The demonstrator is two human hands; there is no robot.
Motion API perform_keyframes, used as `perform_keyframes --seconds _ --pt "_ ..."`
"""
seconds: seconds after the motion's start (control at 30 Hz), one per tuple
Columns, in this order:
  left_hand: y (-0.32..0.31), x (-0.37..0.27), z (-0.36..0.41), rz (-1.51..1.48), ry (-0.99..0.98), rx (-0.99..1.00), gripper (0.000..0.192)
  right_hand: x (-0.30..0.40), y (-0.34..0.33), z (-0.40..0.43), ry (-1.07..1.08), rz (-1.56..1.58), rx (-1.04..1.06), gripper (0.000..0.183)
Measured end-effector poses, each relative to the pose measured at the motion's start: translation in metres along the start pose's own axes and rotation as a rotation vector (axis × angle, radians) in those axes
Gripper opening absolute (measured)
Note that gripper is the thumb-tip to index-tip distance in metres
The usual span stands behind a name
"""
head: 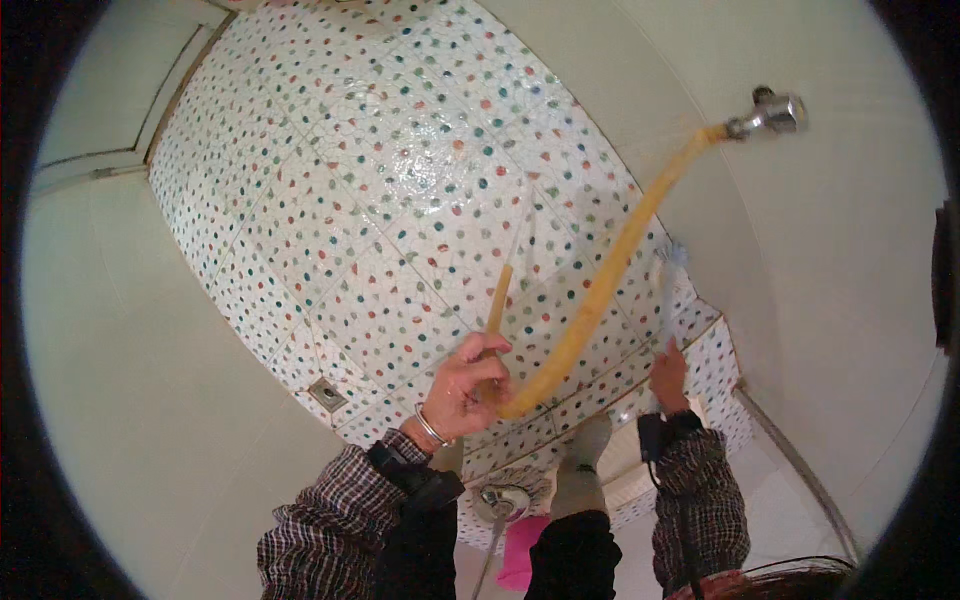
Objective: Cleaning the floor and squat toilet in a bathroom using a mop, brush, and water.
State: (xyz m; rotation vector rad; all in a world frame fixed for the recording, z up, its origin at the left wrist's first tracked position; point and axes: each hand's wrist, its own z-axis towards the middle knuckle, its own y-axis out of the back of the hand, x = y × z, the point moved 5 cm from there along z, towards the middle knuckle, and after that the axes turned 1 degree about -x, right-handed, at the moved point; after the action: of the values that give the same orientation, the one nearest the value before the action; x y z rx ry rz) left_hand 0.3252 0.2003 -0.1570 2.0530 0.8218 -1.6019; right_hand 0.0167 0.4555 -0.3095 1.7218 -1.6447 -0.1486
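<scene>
My left hand (469, 382), with a bangle on its wrist, grips a yellow rubber hose (604, 289). The hose runs from a chrome wall tap (776, 114) at the upper right down to my hand. Its free end points away from me, and a thin stream of water (519, 225) leaves it over the speckled tile floor (442, 255). On the right, my right hand (669, 376) is closed on the handle of a long brush (670, 281), whose blurred pale head lies by the wall's base.
A metal floor drain (328, 394) lies at the left wall's foot. Near my feet are a tiled step (592, 394), a chrome shower head (501, 501) and a pink object (523, 551). A metal hose (799, 465) hangs at the right. A door (112, 82) stands upper left.
</scene>
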Motion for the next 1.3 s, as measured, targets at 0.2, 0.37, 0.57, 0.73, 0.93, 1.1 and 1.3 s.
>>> perform_keyframes --seconds 0.2,0.37,0.57,0.73,0.93,1.1,1.3 --pt "0.021 -0.031 0.014 0.148 -0.064 -0.057 0.019 0.247 -0.059 0.097 0.65 -0.531 -0.366 0.041" --pt "0.037 -0.076 0.027 0.147 -0.103 -0.009 0.016 0.211 0.006 0.047 0.749 -0.413 -0.176 0.029" --pt "0.069 -0.092 0.055 0.064 -0.144 -0.138 0.008 0.151 0.03 0.053 0.373 -0.203 0.043 0.057" --pt "0.106 -0.085 0.094 0.103 -0.177 -0.277 0.008 0.374 -0.053 0.144 0.741 -0.6 -0.195 0.051" --pt "0.141 -0.102 0.123 0.116 -0.276 -0.522 0.012 0.307 -0.016 0.123 0.437 -0.815 -0.069 0.047" --pt "0.154 -0.125 0.142 -0.041 -0.282 -0.598 0.009 0.296 -0.018 0.08 0.572 -0.087 0.025 0.048" --pt "0.152 -0.16 0.189 -0.062 -0.452 -0.627 0.02 0.391 -0.011 0.183 0.265 -0.404 -0.024 0.036"
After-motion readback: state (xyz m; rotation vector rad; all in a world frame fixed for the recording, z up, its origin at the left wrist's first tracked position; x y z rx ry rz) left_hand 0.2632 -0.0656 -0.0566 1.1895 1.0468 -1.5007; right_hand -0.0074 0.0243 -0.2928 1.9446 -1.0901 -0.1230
